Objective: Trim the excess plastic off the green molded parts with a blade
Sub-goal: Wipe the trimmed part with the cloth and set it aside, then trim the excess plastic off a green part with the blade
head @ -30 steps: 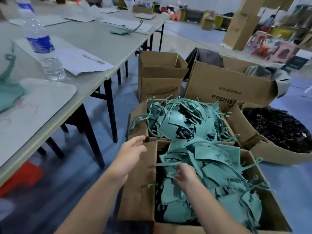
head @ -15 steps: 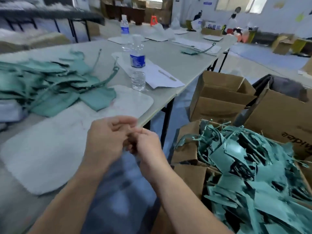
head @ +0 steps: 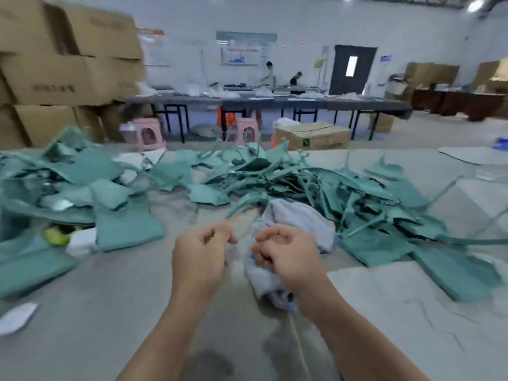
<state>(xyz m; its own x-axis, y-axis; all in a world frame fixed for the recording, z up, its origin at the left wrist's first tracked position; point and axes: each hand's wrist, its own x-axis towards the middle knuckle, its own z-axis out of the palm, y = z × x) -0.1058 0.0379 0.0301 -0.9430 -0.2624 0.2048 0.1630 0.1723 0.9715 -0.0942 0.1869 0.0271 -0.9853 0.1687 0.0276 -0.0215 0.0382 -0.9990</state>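
A wide heap of green molded parts (head: 275,177) with thin sprue strips covers the far half of the grey table (head: 110,298). More flat green parts (head: 126,229) lie at the left and others (head: 453,270) at the right. My left hand (head: 200,257) hovers over the table in front of the heap, fingers curled, thumb against forefinger. A thin green strip (head: 244,204) ends close to its fingertips; blur hides any contact. My right hand (head: 288,257) is curled over a pale crumpled cloth (head: 299,215). No blade shows.
A white scrap (head: 16,317) lies at the table's left edge, a white board (head: 412,298) at the right. Beyond the table stand stacked cardboard boxes (head: 68,64), pink stools (head: 145,133), a floor box (head: 313,136) and a long table (head: 275,101) with people behind it.
The view has swung from the floor boxes of green parts up to the table. My hands left the box, met in front of me, and now sit slightly apart over the table.
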